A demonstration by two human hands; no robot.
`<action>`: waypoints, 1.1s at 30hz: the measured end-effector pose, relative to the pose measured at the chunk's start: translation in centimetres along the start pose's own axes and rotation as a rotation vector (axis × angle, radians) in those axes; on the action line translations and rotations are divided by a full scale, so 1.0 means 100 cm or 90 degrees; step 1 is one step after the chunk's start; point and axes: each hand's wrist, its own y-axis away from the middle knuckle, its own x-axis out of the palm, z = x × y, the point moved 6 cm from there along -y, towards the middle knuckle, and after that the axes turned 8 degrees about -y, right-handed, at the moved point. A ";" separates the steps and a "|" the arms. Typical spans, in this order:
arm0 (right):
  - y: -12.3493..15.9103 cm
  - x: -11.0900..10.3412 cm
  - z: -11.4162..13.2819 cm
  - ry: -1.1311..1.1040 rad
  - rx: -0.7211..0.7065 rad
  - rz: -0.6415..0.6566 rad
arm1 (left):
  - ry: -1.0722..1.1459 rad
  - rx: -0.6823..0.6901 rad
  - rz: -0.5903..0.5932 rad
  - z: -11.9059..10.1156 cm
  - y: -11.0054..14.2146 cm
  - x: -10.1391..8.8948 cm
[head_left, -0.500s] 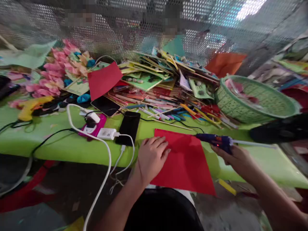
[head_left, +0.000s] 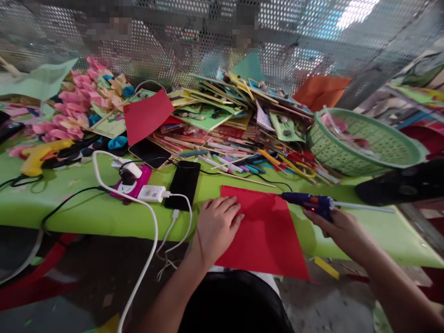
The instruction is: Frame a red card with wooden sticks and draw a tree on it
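Observation:
A red sheet (head_left: 265, 236) lies on the green-covered table, its lower part hanging past the front edge. My left hand (head_left: 219, 226) rests flat on the sheet's left side, fingers stretched out. In my right hand (head_left: 342, 226) is a dark blue glue gun (head_left: 308, 202), a small red light showing on its side. A pale glue stick (head_left: 364, 206) sticks out of its back end. The gun's nozzle is at the sheet's top right corner, and a thin line runs along the top edge. I cannot tell whether the tip touches the paper.
Left of the sheet lie a black phone (head_left: 182, 185) and a magenta power strip (head_left: 140, 182) with white cables. Behind are pens (head_left: 222, 162), a heap of paper cards (head_left: 208, 115) and a green basket (head_left: 364, 143). A yellow glue gun (head_left: 38, 157) lies far left.
The view has shifted very slightly. My left hand stays flat on the sheet, and the glue gun in my right hand keeps nearly the same place at the top right corner.

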 end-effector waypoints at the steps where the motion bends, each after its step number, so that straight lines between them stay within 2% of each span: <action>1: 0.000 0.001 0.003 -0.002 -0.010 0.002 | -0.002 0.000 0.001 0.000 0.000 0.000; 5: -0.001 0.002 0.007 -0.008 -0.024 0.009 | -0.004 0.000 0.004 0.000 0.000 0.000; 11: 0.002 -0.009 -0.012 0.003 0.019 -0.012 | -0.002 -0.005 0.015 0.001 0.000 0.000; 14: 0.002 -0.010 -0.013 -0.003 0.021 -0.015 | -0.005 -0.004 0.017 0.001 -0.001 0.000; 19: -0.001 -0.005 -0.009 -0.019 -0.009 -0.019 | -0.009 0.000 0.014 0.000 -0.001 -0.001; 27: -0.002 -0.008 -0.021 -0.019 -0.029 -0.039 | -0.011 -0.001 0.016 0.001 -0.001 0.000; 33: -0.001 -0.005 -0.014 -0.025 -0.038 -0.031 | -0.013 0.004 0.014 0.000 -0.001 -0.001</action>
